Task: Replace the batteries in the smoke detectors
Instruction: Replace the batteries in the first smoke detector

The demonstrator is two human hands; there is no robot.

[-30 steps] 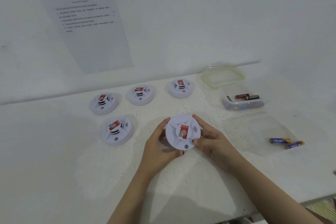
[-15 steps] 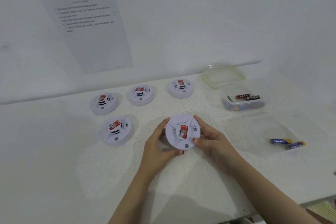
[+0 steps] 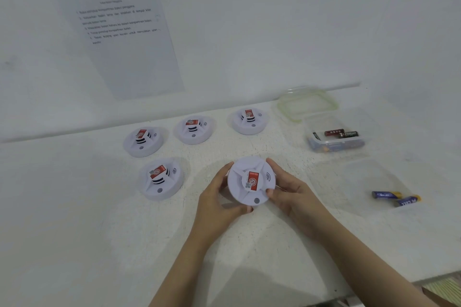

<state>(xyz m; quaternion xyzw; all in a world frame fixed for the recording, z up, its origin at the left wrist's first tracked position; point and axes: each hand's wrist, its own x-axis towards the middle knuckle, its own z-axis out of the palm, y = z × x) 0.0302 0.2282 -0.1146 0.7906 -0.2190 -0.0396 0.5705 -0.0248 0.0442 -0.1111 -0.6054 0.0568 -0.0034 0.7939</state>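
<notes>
A round white smoke detector [image 3: 249,194] with a red label is held between both hands just above the white table, its face tilted towards me. My left hand [image 3: 219,202] grips its left rim, and my right hand [image 3: 291,194] grips the right rim with the thumb on the front edge. Several more detectors lie on the table: one at the left [image 3: 161,178] and three in a row behind [image 3: 142,141], [image 3: 194,129], [image 3: 249,121]. Two blue batteries [image 3: 396,198] lie in a shallow clear tray at the right.
A clear plastic box [image 3: 336,142] holding several batteries stands at the back right, its green-rimmed lid [image 3: 308,104] behind it. A printed instruction sheet [image 3: 124,32] hangs on the white wall. The table's front edge [image 3: 436,276] runs along the lower right.
</notes>
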